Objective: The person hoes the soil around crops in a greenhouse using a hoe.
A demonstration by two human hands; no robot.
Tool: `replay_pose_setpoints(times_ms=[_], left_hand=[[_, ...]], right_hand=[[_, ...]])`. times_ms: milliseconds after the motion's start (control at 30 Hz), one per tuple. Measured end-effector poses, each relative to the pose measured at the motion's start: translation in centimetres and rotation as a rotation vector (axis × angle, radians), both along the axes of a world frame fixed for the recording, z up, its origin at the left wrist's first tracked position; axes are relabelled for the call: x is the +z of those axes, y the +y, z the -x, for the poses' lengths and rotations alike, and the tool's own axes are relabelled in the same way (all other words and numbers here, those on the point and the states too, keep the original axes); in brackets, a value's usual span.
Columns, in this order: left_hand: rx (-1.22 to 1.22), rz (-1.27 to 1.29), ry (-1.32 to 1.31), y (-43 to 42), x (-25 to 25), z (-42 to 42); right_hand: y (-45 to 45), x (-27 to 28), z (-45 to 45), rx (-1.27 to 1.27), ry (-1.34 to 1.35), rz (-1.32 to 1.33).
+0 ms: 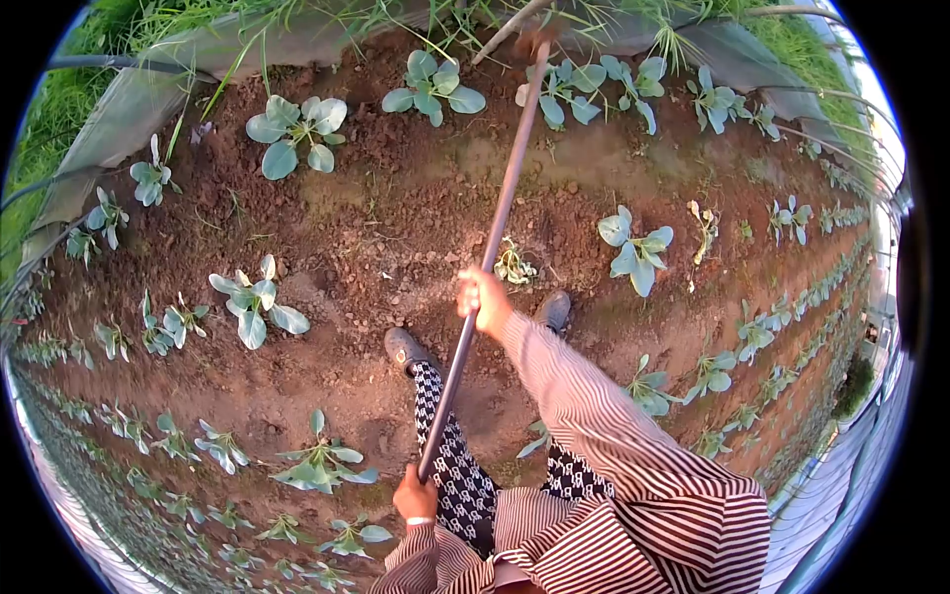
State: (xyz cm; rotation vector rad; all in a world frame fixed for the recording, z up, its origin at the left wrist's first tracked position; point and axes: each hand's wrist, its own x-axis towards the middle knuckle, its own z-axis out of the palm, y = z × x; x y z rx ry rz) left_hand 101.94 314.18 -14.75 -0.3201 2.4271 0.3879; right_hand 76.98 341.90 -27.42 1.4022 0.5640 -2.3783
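Observation:
A long-handled hoe (502,198) slants up from my lap to the far edge of the soil bed. Its brownish head, by the grass at the top, is blurred. My right hand (483,300) is wrapped round the middle of the handle, arm stretched forward. Lower down, my left hand (414,495) grips the handle's near end beside my thigh. A wilted, yellowish plant (514,263) lies just past my right hand. Near the hoe's head grow leafy cabbage-like seedlings, one to the left (432,89) and another to the right (564,91).
My shoes (406,348) stand on brown soil (346,257) between planted rows. Seedlings are close by at left (257,300) and right (635,249). Plastic sheeting (297,42) and tall grass (129,25) border the far side. Thin hoops (841,94) arch at the right.

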Motion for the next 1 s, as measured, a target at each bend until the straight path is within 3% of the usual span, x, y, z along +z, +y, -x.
replay_pose_setpoints(times_ms=[133,200,267,400,500,600,667,767,867,1000], left_hand=[[0.073,-0.145,-0.025,5.2,-4.0,6.8],[0.062,-0.148,-0.03,7.0,-4.7,8.0],[0.06,-0.21,-0.174,7.8,-2.1,5.5],[0.141,-0.048,-0.215,6.7,4.7,3.3],[0.095,0.022,-0.191,5.1,6.4,1.1],[0.044,-0.023,-0.121,3.6,2.5,1.6],[0.046,-0.142,-0.032,3.3,-2.0,3.7],[0.03,-0.125,-0.033,5.7,-4.5,9.1],[0.014,-0.214,-0.153,6.5,-0.6,5.8],[0.086,-0.14,-0.215,5.7,6.1,1.7]], right_hand=[[5.3,0.0,7.1,0.009,0.048,-0.375],[6.3,-4.7,8.5,0.013,0.052,-0.326],[3.9,-7.4,6.0,0.271,-0.103,-0.461],[1.2,-4.3,1.6,0.165,-0.145,-0.176],[0.0,-3.3,-1.2,0.126,-0.151,-0.057],[0.8,-1.9,0.5,0.065,-0.052,-0.089],[2.4,-1.8,3.8,0.077,0.005,-0.255],[4.7,-5.3,8.9,0.021,-0.004,-0.313],[2.2,-9.1,5.0,0.184,-0.049,-0.378],[0.0,-4.1,0.2,0.15,-0.166,-0.169]])
